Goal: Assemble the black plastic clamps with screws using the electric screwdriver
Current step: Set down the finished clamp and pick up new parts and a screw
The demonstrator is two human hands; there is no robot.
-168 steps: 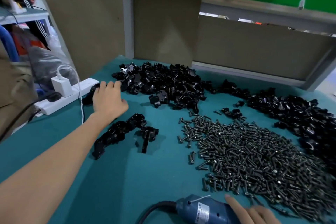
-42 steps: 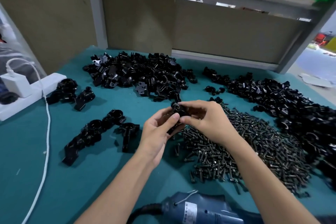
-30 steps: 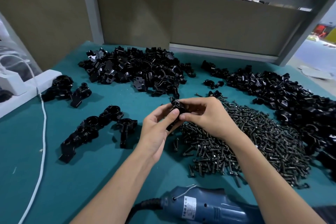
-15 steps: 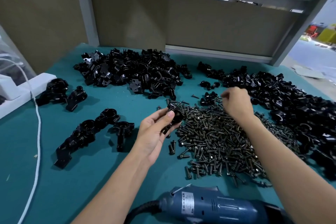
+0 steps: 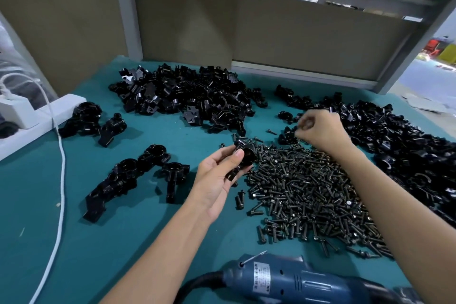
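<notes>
My left hand (image 5: 217, 175) holds a black plastic clamp (image 5: 243, 155) up off the tabletop (image 5: 123, 242), thumb and fingers pinching it so its screw hole stays reachable. My right hand (image 5: 318, 131) is at the far edge of the screw pile (image 5: 308, 190) with its fingers (image 5: 302, 128) curled downward. I cannot tell if they have pinched a screw. The electric screwdriver (image 5: 296, 281) lies near me, by my right forearm, easy to grab next. Loose clamp parts are heaped at the back (image 5: 187, 96) and right (image 5: 407, 145), with finished clamps (image 5: 128, 175) to my left. Stray screws clutter the space between my hands.
</notes>
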